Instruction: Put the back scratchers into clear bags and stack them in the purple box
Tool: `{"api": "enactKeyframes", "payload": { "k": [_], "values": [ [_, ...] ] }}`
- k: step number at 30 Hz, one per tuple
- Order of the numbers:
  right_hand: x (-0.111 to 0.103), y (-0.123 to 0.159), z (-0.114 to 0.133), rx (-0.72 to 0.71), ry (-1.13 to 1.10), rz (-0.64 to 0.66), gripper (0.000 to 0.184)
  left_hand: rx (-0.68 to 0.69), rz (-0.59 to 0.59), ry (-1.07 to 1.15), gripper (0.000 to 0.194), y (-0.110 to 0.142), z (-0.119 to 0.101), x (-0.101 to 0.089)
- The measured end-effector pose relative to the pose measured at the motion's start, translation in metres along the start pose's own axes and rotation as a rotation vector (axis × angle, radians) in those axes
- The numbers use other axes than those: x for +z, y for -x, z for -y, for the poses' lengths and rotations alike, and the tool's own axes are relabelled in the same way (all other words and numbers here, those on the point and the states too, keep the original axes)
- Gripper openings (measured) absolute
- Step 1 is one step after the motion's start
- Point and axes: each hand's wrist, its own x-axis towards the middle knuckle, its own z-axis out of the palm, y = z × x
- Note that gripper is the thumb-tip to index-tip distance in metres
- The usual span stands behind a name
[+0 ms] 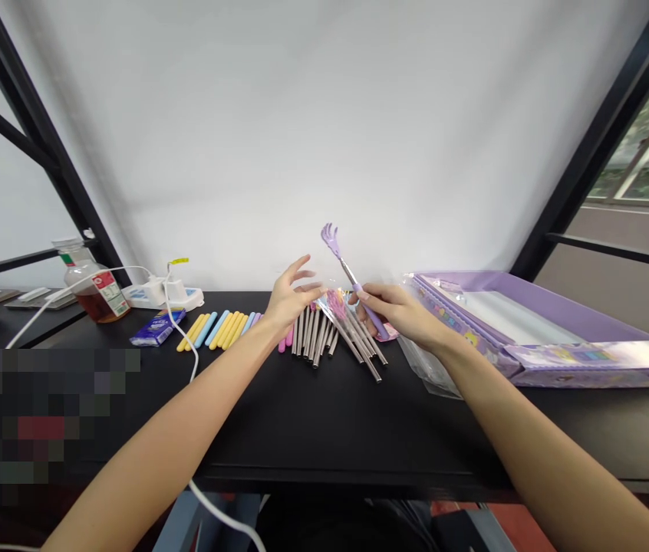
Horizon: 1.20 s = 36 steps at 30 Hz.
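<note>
1. The right hand (399, 310) pinches the handle of a purple back scratcher (350, 273), grip pressed around it, claw end tilted up, above the desk (313, 429).
2. The left hand (293, 295) holds nothing, grip spread, just above a pile of metal rods (313, 337).
3. Coloured handles (215, 330) lie left of the rods; a purple box (532, 287) sits right.

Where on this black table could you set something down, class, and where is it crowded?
Bare black table lies before the metal rods. It is crowded at the left hand and right hand, by the lilac back scratcher and purple box, and along the pastel handles.
</note>
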Motion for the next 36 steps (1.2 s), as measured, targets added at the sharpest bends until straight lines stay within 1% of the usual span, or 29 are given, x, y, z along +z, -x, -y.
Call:
{"api": "enactKeyframes", "payload": {
  "k": [2, 7, 9, 11, 15, 18, 20, 23, 27, 30, 36],
  "values": [
    [0.000, 0.000, -0.001, -0.014, 0.042, -0.008, 0.041, 0.051, -0.019, -0.039, 0.073, -0.005, 0.004, -0.003],
    [-0.003, 0.004, 0.005, -0.013, 0.113, -0.010, 0.047, 0.173, -0.152, -0.134, 0.027, -0.015, 0.011, -0.008],
    [-0.008, 0.007, 0.009, -0.001, 0.143, 0.026, 0.049, 0.177, -0.168, -0.122, 0.019, -0.017, 0.010, -0.010],
    [-0.015, 0.010, 0.011, 0.021, 0.202, 0.074, 0.048, 0.140, -0.149, -0.072, 0.020, -0.017, 0.009, -0.010],
    [-0.028, 0.015, 0.013, 0.087, 0.301, 0.142, 0.044, 0.080, -0.116, 0.031, 0.028, -0.013, 0.005, -0.008],
    [-0.036, 0.018, 0.014, 0.109, 0.319, 0.159, 0.043, 0.077, -0.097, 0.003, 0.047, -0.009, 0.003, -0.007],
    [-0.040, 0.020, 0.015, 0.119, 0.348, 0.146, 0.043, 0.108, -0.092, -0.055, 0.057, -0.008, 0.002, -0.008],
    [-0.047, 0.022, 0.014, 0.145, 0.386, 0.109, 0.044, 0.156, -0.095, -0.120, 0.053, -0.007, 0.001, -0.008],
    [-0.055, 0.022, 0.010, 0.181, 0.446, 0.080, 0.044, 0.153, -0.091, -0.095, 0.044, -0.007, 0.000, -0.008],
    [-0.058, 0.022, 0.007, 0.197, 0.481, 0.065, 0.044, 0.164, -0.096, -0.109, 0.043, -0.009, 0.002, -0.010],
    [-0.065, 0.024, 0.005, 0.222, 0.528, 0.007, 0.049, 0.195, -0.092, -0.160, 0.045, -0.015, 0.007, -0.017]
  ]
}}
